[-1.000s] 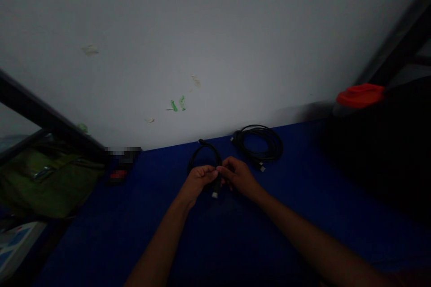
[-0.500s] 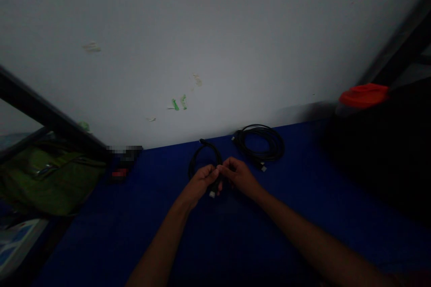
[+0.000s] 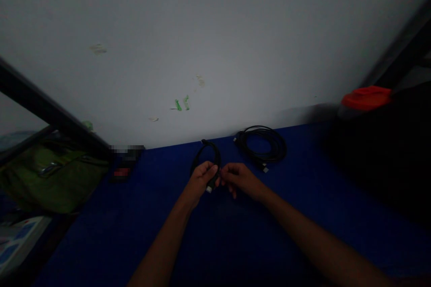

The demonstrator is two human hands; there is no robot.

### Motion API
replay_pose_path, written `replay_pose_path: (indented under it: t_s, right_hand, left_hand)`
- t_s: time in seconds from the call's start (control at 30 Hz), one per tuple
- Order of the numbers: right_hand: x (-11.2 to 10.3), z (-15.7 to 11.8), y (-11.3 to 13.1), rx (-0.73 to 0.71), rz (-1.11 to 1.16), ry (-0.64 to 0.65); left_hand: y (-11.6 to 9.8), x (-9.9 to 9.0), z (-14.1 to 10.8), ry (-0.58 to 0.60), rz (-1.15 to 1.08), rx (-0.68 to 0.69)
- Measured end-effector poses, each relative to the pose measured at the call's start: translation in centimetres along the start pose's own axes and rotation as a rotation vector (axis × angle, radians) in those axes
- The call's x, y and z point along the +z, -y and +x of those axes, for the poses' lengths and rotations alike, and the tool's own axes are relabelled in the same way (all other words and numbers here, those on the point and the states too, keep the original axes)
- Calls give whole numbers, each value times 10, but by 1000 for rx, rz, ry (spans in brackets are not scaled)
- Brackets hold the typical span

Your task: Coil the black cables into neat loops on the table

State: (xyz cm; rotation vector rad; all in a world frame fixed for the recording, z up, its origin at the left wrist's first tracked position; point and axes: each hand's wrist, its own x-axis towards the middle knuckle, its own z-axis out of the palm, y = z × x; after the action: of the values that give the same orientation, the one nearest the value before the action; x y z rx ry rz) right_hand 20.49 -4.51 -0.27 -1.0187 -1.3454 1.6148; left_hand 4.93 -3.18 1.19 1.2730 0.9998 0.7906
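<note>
A coiled black cable [image 3: 216,149] is gripped in my left hand [image 3: 201,178], thumb on top. Its plug [image 3: 209,189], with a pale metal tip, sticks out below my fingers, and the other end lies at the top of the loop. My right hand [image 3: 240,179] is just beside the coil, thumb and forefinger pinched together; whatever is between them is too small and dark to make out. To the upper right, a second coiled black cable [image 3: 281,145] lies on the blue surface [image 3: 218,242], with its two plugs showing.
A pale wall [image 3: 235,45] rises behind the blue surface. At left are a dark frame bar [image 3: 50,110], a green bag [image 3: 63,179] and a partly blurred dark box [image 3: 129,161]. A large black object [image 3: 380,152] and an orange lid [image 3: 367,97] stand at right.
My right hand has drawn slightly away from the left and down, its lower fingers now showing. The plug in my left hand has tilted a little. The view has shifted slightly.
</note>
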Motion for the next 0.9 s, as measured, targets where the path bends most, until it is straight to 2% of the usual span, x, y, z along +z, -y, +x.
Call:
replay_pose_path:
  t_s: [0.17,0.4,0.77,0.9]
  right_hand:
    - [3,-3,-3,-103,-108,-63]
    - [6,-7,-1,-199,-246,-58]
    - [9,-8,0,-189,-300,-54]
    - [8,-9,1,-265,-431,-45]
  left_hand:
    - [-1,2,-1,-23,21,-1]
    - [2,2,-2,-51,2,9]
    - [-1,3,-3,-21,19,-15]
    - [-2,3,-3,-9,19,-17]
